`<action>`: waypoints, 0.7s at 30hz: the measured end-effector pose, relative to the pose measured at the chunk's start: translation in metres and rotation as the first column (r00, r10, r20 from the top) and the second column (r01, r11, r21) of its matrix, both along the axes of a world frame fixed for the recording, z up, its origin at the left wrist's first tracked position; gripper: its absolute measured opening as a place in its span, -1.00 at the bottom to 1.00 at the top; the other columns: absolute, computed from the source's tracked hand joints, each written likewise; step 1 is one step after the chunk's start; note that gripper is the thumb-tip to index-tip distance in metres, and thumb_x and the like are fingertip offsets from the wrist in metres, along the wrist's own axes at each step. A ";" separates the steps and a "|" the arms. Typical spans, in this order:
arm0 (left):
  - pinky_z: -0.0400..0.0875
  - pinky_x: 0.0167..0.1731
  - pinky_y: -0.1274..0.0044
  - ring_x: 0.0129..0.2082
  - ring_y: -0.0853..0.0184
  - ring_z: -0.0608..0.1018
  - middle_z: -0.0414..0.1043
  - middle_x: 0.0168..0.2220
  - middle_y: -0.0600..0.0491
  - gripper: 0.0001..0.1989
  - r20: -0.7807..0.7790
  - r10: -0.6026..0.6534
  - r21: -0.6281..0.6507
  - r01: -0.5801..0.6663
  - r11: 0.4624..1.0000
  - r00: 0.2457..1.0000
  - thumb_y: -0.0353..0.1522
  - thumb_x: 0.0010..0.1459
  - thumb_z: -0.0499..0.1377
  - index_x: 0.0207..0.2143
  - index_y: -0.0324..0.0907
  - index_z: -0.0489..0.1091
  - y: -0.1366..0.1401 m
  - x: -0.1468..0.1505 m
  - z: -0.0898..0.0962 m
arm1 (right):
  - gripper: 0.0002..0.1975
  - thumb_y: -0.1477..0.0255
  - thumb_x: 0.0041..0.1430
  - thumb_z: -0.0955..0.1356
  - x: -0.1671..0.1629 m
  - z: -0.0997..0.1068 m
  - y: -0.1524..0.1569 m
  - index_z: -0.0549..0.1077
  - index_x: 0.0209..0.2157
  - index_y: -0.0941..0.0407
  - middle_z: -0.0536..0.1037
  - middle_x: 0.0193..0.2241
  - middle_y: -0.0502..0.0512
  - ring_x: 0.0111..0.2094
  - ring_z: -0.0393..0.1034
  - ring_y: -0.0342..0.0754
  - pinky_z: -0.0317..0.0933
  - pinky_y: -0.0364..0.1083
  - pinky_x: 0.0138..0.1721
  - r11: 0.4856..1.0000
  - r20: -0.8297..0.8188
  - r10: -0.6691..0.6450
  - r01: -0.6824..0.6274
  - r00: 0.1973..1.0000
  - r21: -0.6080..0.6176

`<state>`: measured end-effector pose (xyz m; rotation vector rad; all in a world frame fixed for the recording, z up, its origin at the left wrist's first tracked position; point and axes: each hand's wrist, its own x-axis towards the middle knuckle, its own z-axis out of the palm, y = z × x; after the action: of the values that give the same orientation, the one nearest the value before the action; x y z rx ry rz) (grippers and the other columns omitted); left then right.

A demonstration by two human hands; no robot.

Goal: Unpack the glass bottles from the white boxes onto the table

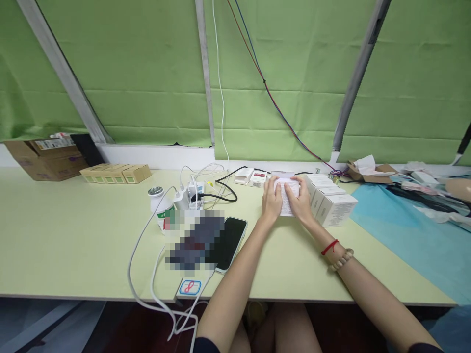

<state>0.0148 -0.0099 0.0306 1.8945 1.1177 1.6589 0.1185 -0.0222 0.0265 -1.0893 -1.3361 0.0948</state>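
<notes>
At the table (91, 235), we hold a printed piece (287, 198) between our left hand (271, 202) and right hand (300, 202), fingers a little spread on it. Just to its right, white boxes (336, 210) stand lined up and look done; our piece seems unfinished.

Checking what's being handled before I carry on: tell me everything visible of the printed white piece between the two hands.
The printed white piece looks like paper or card, roughly rectangular, with rows of small print too fine to read. The left hand and right hand cover its sides, right thumb on its printed face. It is over the tabletop, left of the white boxes; whether it rests there, or is a sheet or a box face, I cannot tell.
</notes>
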 end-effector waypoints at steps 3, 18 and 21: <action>0.32 0.02 0.39 -0.02 0.31 0.42 0.35 -0.04 -0.04 -0.73 0.009 0.015 0.018 -0.015 1.000 1.000 -0.29 0.28 -0.12 -0.04 -0.09 0.25 0.000 0.001 -0.001 | -0.67 0.19 0.14 0.27 -0.001 0.001 -0.002 0.27 -0.13 0.09 0.40 -0.16 0.13 -0.13 0.28 0.02 0.16 0.07 -0.02 1.000 0.002 -0.002 0.002 1.000 0.013; 0.29 0.00 0.42 -0.09 0.32 0.42 0.32 -0.13 -0.02 -0.80 0.064 -0.016 -0.060 0.020 0.998 0.998 -0.30 0.28 -0.12 -0.16 -0.10 0.25 0.001 0.002 -0.004 | -0.68 0.17 0.10 0.30 -0.002 -0.001 -0.002 0.28 -0.23 0.10 0.39 -0.24 0.11 -0.18 0.29 0.00 0.17 0.05 -0.05 1.000 -0.009 -0.013 0.014 1.000 0.003; 0.30 -0.03 0.43 -0.14 0.33 0.44 0.35 -0.19 0.01 -0.82 0.173 -0.034 -0.117 0.055 0.992 0.984 -0.29 0.27 -0.09 -0.19 -0.10 0.24 0.004 0.001 -0.002 | -0.56 0.15 0.07 0.31 -0.002 -0.001 0.001 0.23 -0.08 0.10 0.39 -0.15 0.17 -0.13 0.31 0.01 0.24 0.00 -0.15 0.998 -0.091 0.053 -0.051 0.994 0.022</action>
<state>0.0154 -0.0057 0.0283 1.6564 1.0731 1.6547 0.1161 -0.0210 0.0251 -1.0219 -1.2811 0.1678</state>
